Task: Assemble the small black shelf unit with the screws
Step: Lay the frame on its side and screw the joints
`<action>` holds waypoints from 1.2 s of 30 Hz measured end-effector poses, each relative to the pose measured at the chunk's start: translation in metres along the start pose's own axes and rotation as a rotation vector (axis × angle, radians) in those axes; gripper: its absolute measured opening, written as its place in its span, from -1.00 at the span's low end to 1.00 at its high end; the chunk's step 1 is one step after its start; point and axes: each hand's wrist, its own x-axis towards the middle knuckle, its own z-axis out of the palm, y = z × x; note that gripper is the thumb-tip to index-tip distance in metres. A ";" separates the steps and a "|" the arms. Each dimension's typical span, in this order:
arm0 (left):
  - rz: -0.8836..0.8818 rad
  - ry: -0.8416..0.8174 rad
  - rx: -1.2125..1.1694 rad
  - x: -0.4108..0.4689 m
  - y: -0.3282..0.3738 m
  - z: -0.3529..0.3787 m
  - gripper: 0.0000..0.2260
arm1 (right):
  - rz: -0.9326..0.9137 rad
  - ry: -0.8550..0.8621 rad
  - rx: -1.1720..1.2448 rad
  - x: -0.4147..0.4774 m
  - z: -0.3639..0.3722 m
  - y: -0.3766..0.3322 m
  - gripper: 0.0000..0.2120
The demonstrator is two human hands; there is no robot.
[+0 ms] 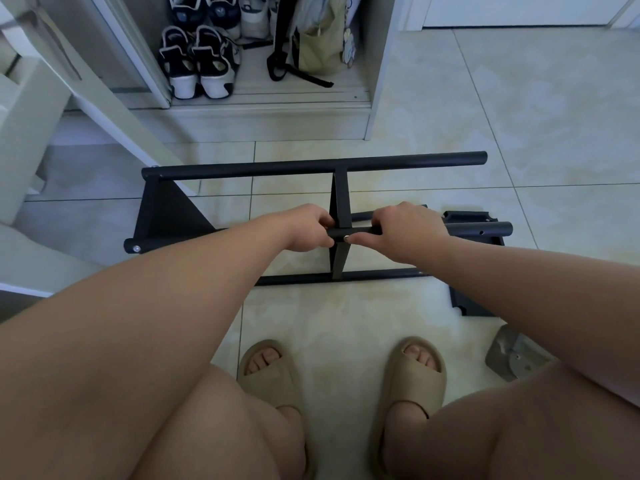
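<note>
- My left hand (308, 230) and right hand (405, 230) each curl round the black shelf unit's (311, 164) middle tube (363, 231), at centre.
- Nine o'clock end panel (162, 216) looks screwed on; three o'clock end panel (465, 216) lies loose.

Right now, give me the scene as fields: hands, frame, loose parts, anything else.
left hand: grips middle tube
right hand: grips same tube, right of the cross brace
frame: left side panel attached, screw visible at its near corner
loose parts: second side panel flat on floor, right
other: gray bag on the right; contents unclear
</note>
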 end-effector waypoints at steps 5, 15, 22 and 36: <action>-0.021 0.199 0.179 -0.020 0.013 0.003 -0.51 | -0.139 -0.094 0.166 -0.022 -0.013 0.029 -0.60; 0.276 0.314 0.232 -0.065 0.111 0.035 -0.67 | -0.077 -0.163 -0.115 -0.118 -0.011 0.148 -0.33; 0.436 -0.027 0.573 -0.034 0.164 0.114 -0.72 | 0.119 -0.297 -0.030 -0.166 0.026 0.230 -0.32; 0.141 -0.445 0.300 0.089 0.215 0.298 -0.45 | 0.307 -0.585 0.215 -0.184 0.178 0.348 -0.53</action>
